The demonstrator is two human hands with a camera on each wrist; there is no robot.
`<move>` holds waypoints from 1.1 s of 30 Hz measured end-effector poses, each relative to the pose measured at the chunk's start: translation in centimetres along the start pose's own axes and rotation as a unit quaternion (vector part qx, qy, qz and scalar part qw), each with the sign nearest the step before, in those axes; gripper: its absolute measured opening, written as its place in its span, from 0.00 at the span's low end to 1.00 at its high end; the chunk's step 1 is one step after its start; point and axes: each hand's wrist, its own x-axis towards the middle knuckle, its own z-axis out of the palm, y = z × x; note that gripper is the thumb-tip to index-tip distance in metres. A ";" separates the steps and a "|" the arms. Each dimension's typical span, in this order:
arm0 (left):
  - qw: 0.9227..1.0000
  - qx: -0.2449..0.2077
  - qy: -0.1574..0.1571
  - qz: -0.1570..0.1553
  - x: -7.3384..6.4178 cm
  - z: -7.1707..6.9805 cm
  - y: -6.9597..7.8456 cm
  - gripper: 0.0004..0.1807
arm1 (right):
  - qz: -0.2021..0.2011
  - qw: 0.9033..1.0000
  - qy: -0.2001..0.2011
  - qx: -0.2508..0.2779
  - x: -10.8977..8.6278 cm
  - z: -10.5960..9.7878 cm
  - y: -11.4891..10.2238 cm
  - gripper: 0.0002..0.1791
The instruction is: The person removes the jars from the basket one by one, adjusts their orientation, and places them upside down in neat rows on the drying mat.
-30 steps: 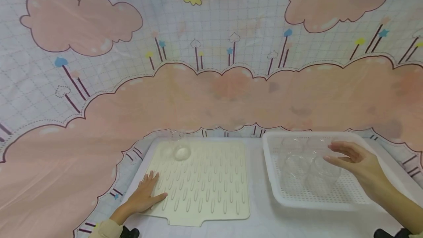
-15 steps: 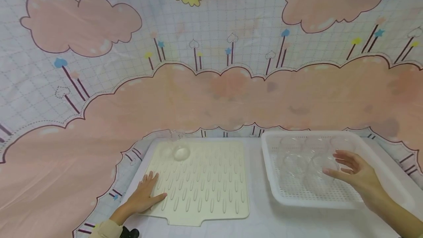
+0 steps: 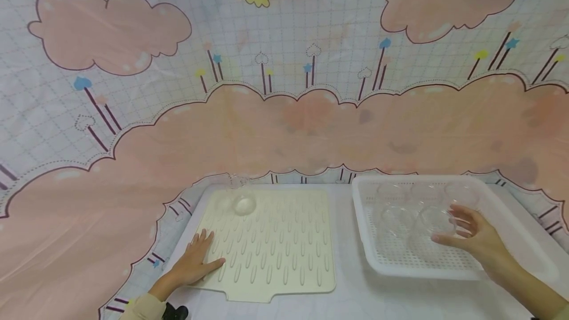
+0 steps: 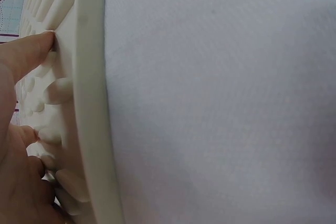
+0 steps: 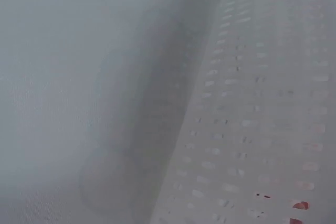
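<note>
My left hand (image 3: pixel 192 260) lies spread on the left edge of a cream drying mat (image 3: pixel 284 241) with raised ridges. In the left wrist view, its fingers (image 4: pixel 31 51) touch the ridges beside the mat's raised rim. A clear cup (image 3: pixel 244 205) lies on the mat's far left part. Over a white perforated basket (image 3: pixel 371 256), my right hand (image 3: pixel 482 241) holds a clear cup (image 3: pixel 428 219) at its right side, thumb in front and fingers behind. Several other clear cups (image 3: pixel 395 221) stand in the basket around it. The right wrist view shows the basket wall (image 5: pixel 210 129), not the hand.
A white cloth (image 3: pixel 346 290) covers the table under the mat and the basket. Behind it hangs a patterned curtain (image 3: pixel 311 127) with pink clouds. The basket's raised rim surrounds the cups.
My right hand has come down and left, from above the cups to the side of the near right one. The left hand stays on the mat.
</note>
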 end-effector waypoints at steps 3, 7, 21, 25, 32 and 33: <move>1.000 0.002 -0.003 -0.001 0.0 -0.1 0.1 0.54 | 0.004 1.000 -0.017 -0.006 0.2 0.0 0.2 0.47; 1.000 0.003 -0.002 0.001 0.0 0.0 -0.1 0.54 | 0.022 0.998 -0.053 -0.026 0.6 0.0 0.0 0.53; 0.999 -0.027 0.021 0.022 0.1 0.5 -0.6 0.55 | 0.062 0.993 -0.101 -0.026 1.7 0.4 0.2 0.54; 0.999 -0.022 0.019 0.019 0.1 0.5 -0.5 0.55 | 0.052 0.993 -0.104 -0.032 1.8 0.4 0.4 0.53; 1.000 -0.014 0.021 0.018 0.1 0.3 -0.4 0.54 | 0.055 0.992 -0.108 -0.029 2.0 0.5 0.6 0.51; 1.000 -0.015 0.018 0.016 0.0 0.3 -0.3 0.54 | 0.056 0.992 -0.109 -0.027 2.0 0.5 0.6 0.50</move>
